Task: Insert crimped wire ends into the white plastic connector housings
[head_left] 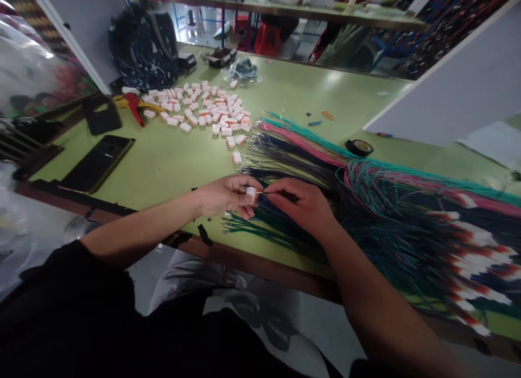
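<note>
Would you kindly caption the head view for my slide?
Left hand holds a white connector housing; right hand pinches a wire.

- Left hand [236, 195] holds a white-and-orange connector housing [251, 194]
- Right hand [303, 202] pinches a thin wire [261, 193] at its edge
- More housings [220, 113] lie on the green surface [171, 161]
- Teal and pink wires [303, 144] lie beyond the right hand

A small white, orange-trimmed connector [251, 194] is held slightly tilted. At the connector's right end is a thin wire [261, 193], insertion unclear.

Red stools [267, 39] under a far table [382, 19], pale partition [456, 79].
</note>
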### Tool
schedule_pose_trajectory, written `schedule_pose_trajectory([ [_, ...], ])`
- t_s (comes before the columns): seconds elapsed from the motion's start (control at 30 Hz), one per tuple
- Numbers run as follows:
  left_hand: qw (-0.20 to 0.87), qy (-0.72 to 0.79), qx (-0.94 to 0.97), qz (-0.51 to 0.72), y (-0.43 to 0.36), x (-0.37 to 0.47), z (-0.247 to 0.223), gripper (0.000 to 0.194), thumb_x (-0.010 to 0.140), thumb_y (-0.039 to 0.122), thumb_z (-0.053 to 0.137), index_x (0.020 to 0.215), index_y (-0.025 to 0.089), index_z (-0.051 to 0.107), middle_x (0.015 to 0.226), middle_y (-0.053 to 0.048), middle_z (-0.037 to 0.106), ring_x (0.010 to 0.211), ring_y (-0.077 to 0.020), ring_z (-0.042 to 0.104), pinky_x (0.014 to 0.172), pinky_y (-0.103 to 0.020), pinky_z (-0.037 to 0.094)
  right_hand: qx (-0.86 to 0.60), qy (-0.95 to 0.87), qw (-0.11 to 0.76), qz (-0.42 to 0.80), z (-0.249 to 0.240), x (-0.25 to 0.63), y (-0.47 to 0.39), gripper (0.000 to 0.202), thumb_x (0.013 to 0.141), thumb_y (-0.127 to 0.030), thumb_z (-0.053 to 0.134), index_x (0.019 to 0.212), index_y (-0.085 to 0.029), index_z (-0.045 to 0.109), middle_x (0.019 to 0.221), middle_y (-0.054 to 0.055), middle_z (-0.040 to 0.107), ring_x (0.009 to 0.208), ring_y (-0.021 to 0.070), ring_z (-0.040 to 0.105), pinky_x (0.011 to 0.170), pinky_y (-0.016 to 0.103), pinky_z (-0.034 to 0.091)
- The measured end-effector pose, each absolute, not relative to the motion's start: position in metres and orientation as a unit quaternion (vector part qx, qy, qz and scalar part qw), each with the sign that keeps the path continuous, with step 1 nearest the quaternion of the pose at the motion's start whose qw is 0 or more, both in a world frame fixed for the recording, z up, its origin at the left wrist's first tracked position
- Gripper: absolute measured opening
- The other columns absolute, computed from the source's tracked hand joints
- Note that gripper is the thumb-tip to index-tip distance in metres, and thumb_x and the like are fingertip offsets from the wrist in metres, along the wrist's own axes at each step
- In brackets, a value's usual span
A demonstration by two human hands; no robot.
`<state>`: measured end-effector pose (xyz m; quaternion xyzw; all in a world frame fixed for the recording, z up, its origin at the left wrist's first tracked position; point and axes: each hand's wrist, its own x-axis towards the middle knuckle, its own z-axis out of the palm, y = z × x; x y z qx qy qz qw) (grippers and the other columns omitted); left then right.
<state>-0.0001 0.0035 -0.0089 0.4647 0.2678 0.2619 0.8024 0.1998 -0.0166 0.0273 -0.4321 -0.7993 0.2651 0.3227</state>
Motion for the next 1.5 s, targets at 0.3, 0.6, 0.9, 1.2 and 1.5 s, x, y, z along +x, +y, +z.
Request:
schedule_pose_trajectory([
  [0.3, 0.794, 0.266, 0.468, 0.283, 0.002, 0.003, -0.006, 0.033, 0.067, 0.016, 0.075, 0.091, 0.014, 0.053, 0.07, 0.004, 0.061, 0.06, -0.0094, 0.064, 0.057, -0.021, 0.052, -0.491, -0.78, 0.322, 0.217, 0.023, 0.197, -0.023, 0.012, 0.073, -0.024, 0.054, 0.065, -0.02, 0.062, 0.064, 0.0, 0.063, 0.059, 0.0124, 0.054, 0.059, 0.025, 0.04],
  [0.6, 0.783, 0.275, 0.485, 0.274, 0.001, 0.004, -0.004, 0.033, 0.069, 0.02, 0.075, 0.091, 0.014, 0.051, 0.067, 0.004, 0.061, 0.059, -0.0087, 0.063, 0.057, -0.02, 0.051, -0.518, -0.801, 0.268, 0.131, 0.015, 0.191, -0.025, 0.015, 0.074, -0.025, 0.052, 0.066, -0.02, 0.063, 0.061, 0.001, 0.06, 0.058, 0.0129, 0.051, 0.056, 0.025, 0.035],
  [0.9, 0.765, 0.302, 0.489, 0.29, -0.003, 0.011, -0.004, 0.031, 0.069, 0.02, 0.073, 0.09, 0.013, 0.051, 0.063, 0.004, 0.06, 0.051, -0.0071, 0.059, 0.051, -0.019, 0.048, -0.511, -0.813, 0.255, 0.117, 0.01, 0.183, -0.027, 0.019, 0.078, -0.024, 0.049, 0.065, -0.02, 0.062, 0.064, 0.002, 0.062, 0.062, 0.0146, 0.053, 0.059, 0.026, 0.035],
  [1.2, 0.765, 0.304, 0.494, 0.28, -0.002, 0.011, -0.008, 0.034, 0.068, 0.024, 0.074, 0.091, 0.012, 0.052, 0.066, 0.003, 0.061, 0.051, -0.007, 0.059, 0.048, -0.018, 0.047, -0.479, -0.797, 0.305, 0.208, 0.013, 0.19, -0.024, 0.015, 0.076, -0.021, 0.051, 0.062, -0.02, 0.057, 0.06, -0.001, 0.059, 0.057, 0.0115, 0.05, 0.057, 0.023, 0.035],
  [1.5, 0.742, 0.326, 0.515, 0.281, -0.002, 0.012, -0.007, 0.035, 0.066, 0.027, 0.076, 0.087, 0.013, 0.052, 0.065, 0.004, 0.06, 0.049, -0.0067, 0.058, 0.046, -0.018, 0.047, -0.482, -0.811, 0.266, 0.199, 0.006, 0.187, -0.022, 0.018, 0.079, -0.021, 0.05, 0.065, -0.02, 0.061, 0.063, 0.0, 0.062, 0.059, 0.0124, 0.052, 0.058, 0.024, 0.035],
])
